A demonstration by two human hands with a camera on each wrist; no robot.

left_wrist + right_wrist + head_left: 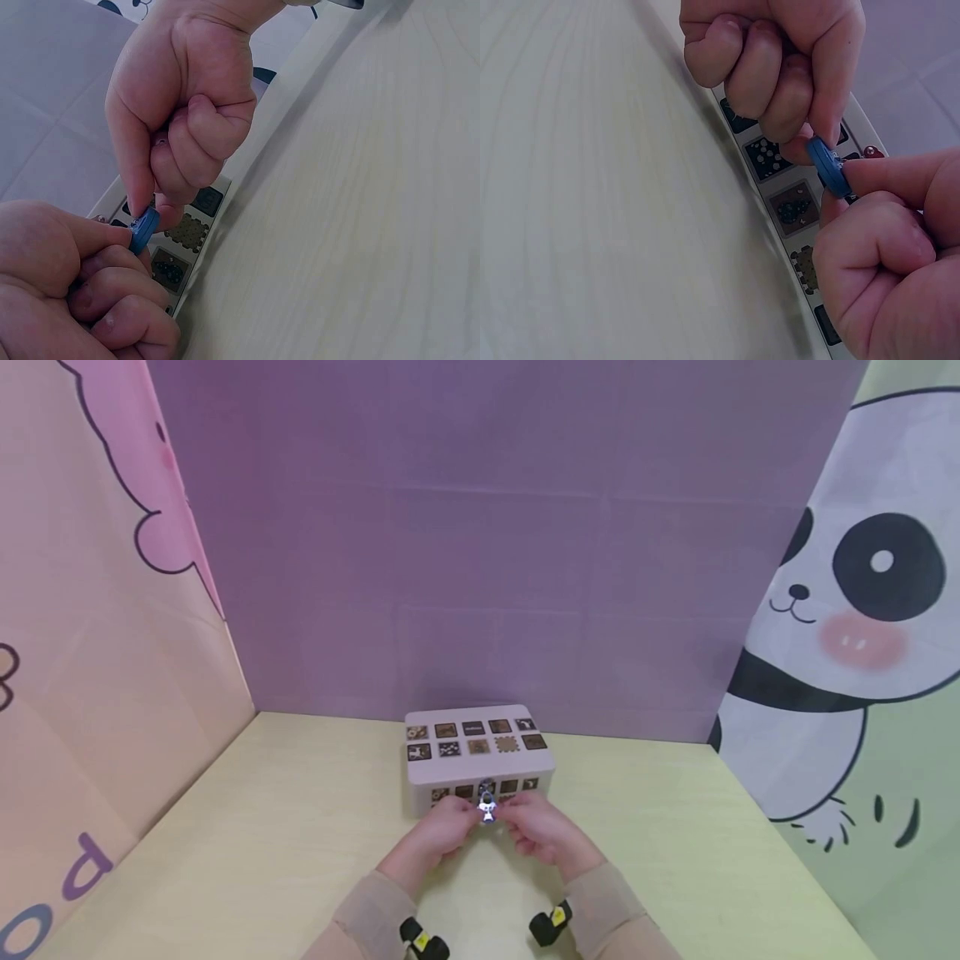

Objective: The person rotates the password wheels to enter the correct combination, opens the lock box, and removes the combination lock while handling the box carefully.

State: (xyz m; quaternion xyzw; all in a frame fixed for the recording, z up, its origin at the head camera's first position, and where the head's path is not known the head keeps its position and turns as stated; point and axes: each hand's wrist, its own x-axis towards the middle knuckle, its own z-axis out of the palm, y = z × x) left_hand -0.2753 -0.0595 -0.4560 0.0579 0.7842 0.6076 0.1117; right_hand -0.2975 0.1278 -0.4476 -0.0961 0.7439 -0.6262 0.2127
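Observation:
A white box [480, 769] with small square pictures on its lid and front sits on the table. At the middle of its front hangs a small blue padlock [487, 811] with a shiny face, by the metal clasp [871, 152]. My left hand [448, 823] pinches the padlock's left side between thumb and forefinger, the other fingers curled in. From the opposite side my right hand [542, 828] pinches it in the same way. Both wrist views show the blue body [145, 229] between the fingertips, edge-on; the fingers hide part of its face.
The pale wooden table [675, 852] spreads around the box. Behind the box rises a purple cloth wall [487, 568]. A panda-printed panel [862, 610] stands on the right and a pink printed panel [112, 693] on the left.

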